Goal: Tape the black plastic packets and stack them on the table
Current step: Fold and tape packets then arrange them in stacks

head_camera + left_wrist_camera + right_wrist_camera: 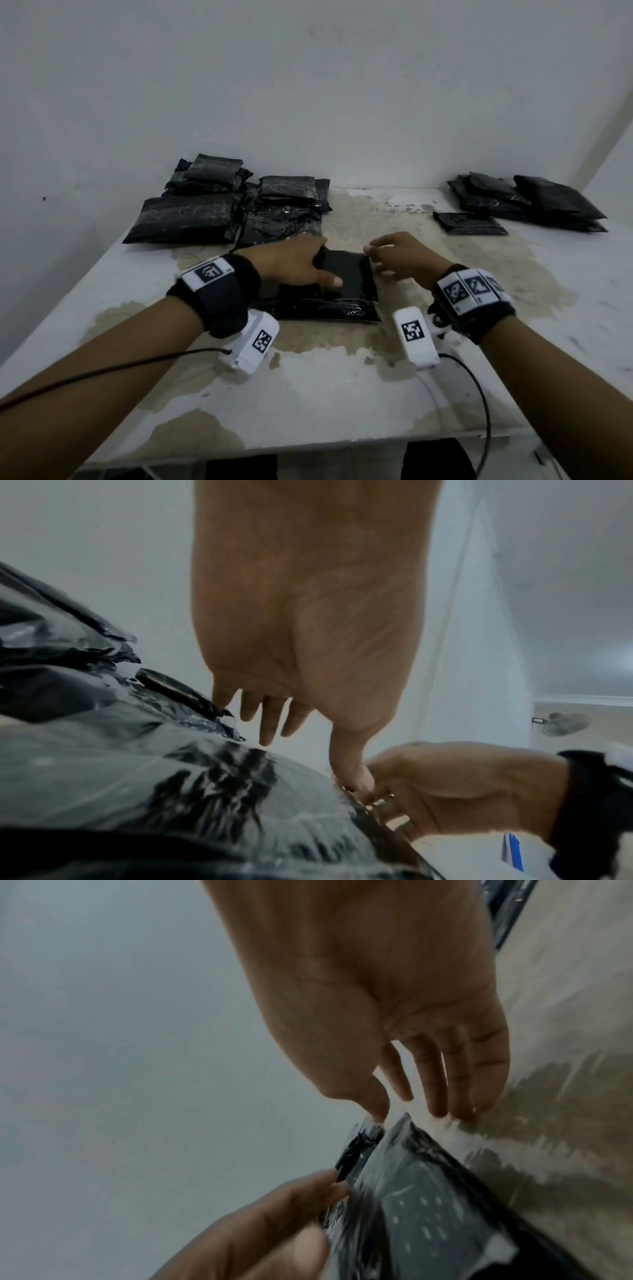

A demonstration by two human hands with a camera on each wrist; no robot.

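Note:
A glossy black packet [349, 277] lies flat in the middle of the stained white table [308, 394]. My left hand [294, 263] rests on its left part, fingers straight and thumb pressing on top. In the left wrist view the thumb of the left hand [301, 615] meets the packet [171, 791] at its right edge. My right hand [400, 257] is at that edge, its fingers curled onto it, as the left wrist view shows of the right hand [452, 785]. In the right wrist view the right hand [394, 988] has its thumb at the corner of the packet [428, 1204], which has a clear film sheen.
A heap of black packets [212, 209] lies at the back left by the wall. Another heap [527, 202] sits at the back right, with a single packet [469, 223] in front of it. Cables run from both wrists over the table's front edge.

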